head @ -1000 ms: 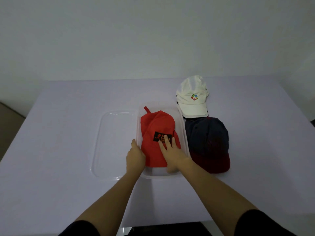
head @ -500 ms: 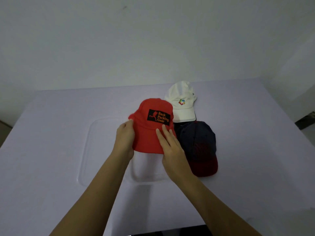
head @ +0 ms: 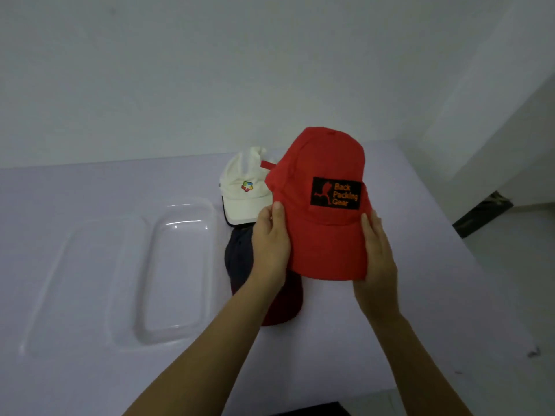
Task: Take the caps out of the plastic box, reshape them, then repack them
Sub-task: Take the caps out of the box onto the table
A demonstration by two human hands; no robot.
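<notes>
Red cap (head: 326, 235) hangs above the table (head: 426, 295), right of the plastic box (head: 207, 280), brim held in the grip of left hand (head: 271, 240) and right hand (head: 377, 253), and hard squeezing could crease it.

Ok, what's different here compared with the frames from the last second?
The red cap has come out of the plastic box: the left hand and right hand lifted it up and to the right and now grip its brim in the air. The box is left empty. The white cap, dark cap and clear lid stayed put on the table.
</notes>
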